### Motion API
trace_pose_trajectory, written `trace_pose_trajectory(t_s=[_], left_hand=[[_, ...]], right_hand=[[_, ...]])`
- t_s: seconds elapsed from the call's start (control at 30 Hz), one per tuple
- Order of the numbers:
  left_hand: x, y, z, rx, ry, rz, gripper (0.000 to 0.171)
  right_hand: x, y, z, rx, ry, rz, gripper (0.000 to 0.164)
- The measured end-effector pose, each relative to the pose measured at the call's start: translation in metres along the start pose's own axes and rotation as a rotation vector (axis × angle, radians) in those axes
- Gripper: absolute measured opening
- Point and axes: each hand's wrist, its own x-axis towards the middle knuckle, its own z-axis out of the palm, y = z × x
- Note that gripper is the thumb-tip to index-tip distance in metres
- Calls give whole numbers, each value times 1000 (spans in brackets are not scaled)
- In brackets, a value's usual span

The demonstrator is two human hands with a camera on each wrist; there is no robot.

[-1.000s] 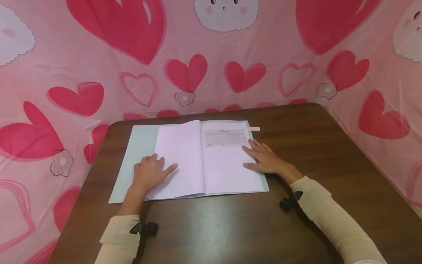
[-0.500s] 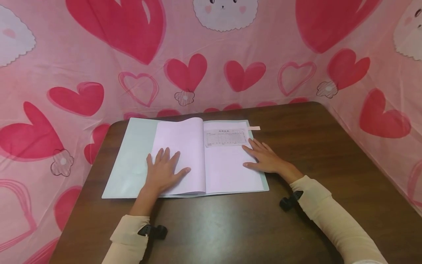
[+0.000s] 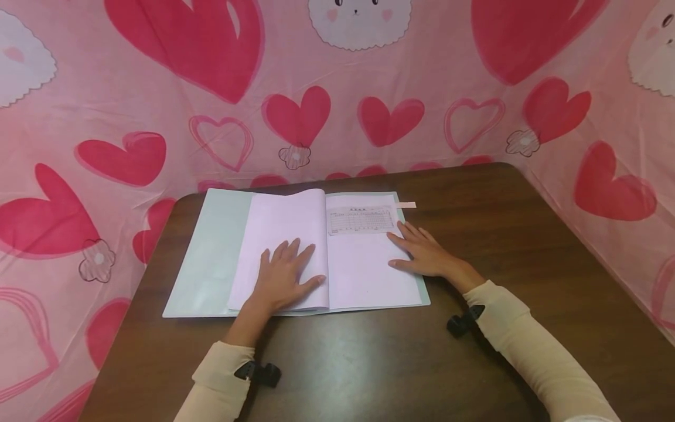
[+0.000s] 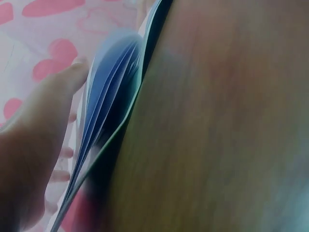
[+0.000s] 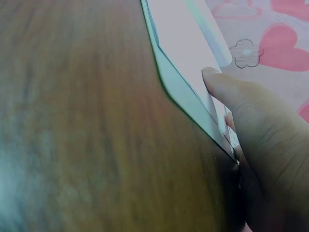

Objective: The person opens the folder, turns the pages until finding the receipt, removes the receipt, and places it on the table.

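An open booklet with a pale green cover point(image 3: 208, 258) and white pages point(image 3: 364, 269) lies on the table. Its left-hand pages point(image 3: 285, 220) bulge up near the spine; in the left wrist view several sheets point(image 4: 104, 92) arch above the cover. My left hand point(image 3: 285, 278) rests on those pages with fingers spread and thumb toward the spine. On the right page, near the top, is a printed slip with a grid point(image 3: 361, 221). My right hand point(image 3: 424, 255) lies over the right edge of the page, fingers extended, fingertips close to the slip's lower right corner.
The dark wooden table point(image 3: 501, 223) extends around the booklet. A small pale tab point(image 3: 406, 205) sticks out past the right cover edge. Pink cloth with hearts point(image 3: 390, 123) hangs behind and along both sides. Each sleeve carries a small black wrist device point(image 3: 464, 321).
My left hand has slid right from the left page's outer edge toward the spine, its fingers spreading flat. The left cover has shifted slightly and lies flatter. My right hand stays put.
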Motion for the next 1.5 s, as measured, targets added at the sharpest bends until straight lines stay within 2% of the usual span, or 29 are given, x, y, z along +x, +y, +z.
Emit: trace_pose_trajectory(t_s=[0.17, 0.3, 0.5, 0.67, 0.77, 0.97, 1.17, 1.23, 1.37, 1.5], left_hand=[[0, 9, 2, -18, 13, 45, 79], [0, 12, 4, -25, -19, 59, 78], [-1, 12, 9, -60, -107, 33, 83], [-1, 10, 11, -67, -140, 16, 85], [-1, 10, 11, -60, -143, 14, 84], [-2, 13, 10, -71, -165, 2, 86], [-3, 18, 8, -78, -177, -8, 87], [-3, 18, 7, -75, -176, -9, 86], [-3, 19, 6, -76, -173, -19, 86], [-4, 19, 6, -94, -170, -24, 87]], right_hand=[[1, -1, 0, -9, 1, 4, 84], [1, -1, 0, -8, -2, 9, 84], [0, -2, -1, 21, -3, 11, 85], [3, -3, -3, 44, -8, 1, 85], [9, -2, -8, 86, 28, -25, 77], [33, 5, -22, 167, 171, -84, 51], [56, 14, -32, 264, 220, 14, 48], [64, 16, -34, 269, 217, 55, 49], [80, 20, -38, 267, 225, 77, 47], [90, 20, -42, 274, 199, 112, 47]])
